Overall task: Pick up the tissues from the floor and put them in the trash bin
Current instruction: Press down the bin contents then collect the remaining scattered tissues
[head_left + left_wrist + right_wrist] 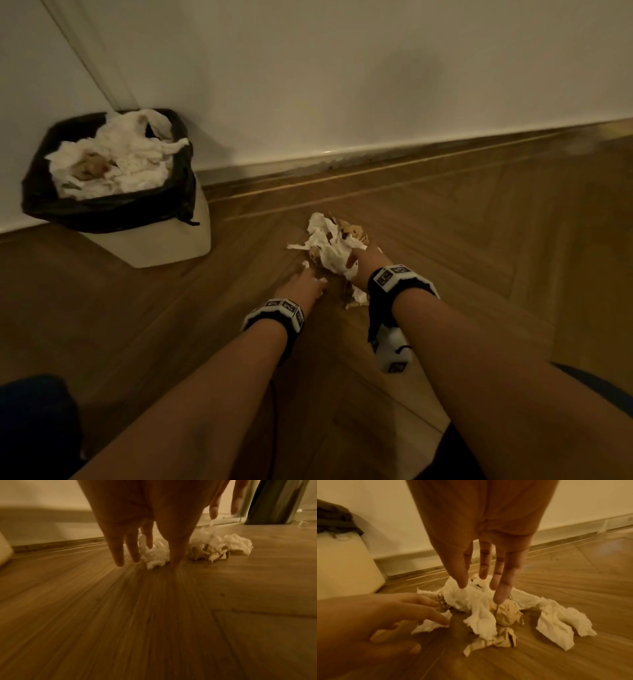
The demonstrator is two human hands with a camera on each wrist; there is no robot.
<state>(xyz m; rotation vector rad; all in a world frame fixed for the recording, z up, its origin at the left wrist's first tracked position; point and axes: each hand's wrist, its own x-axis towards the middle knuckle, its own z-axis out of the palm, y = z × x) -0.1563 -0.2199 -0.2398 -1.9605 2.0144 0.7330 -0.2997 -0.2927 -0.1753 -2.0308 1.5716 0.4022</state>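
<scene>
While trash bin (pixel 191 236) brims with tissues (pixel 116 154) — both hands' fingers (pixel 501 588) spread over floor pile (pixel 481 601).

Bare forearms; black wristbands (pixel 274 313) carrying white marker-printed blocks; dark cable (pixel 272 411) trailing toward 6 o'clock.

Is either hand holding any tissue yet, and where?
Neither. Right hand and left hand are open, fingers straight, just touching the tissue pile on the floor.

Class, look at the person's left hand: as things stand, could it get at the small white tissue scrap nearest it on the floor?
Probably yes. The left hand has straight fingers right at the small white tissue scrap, with nothing between them.
</scene>
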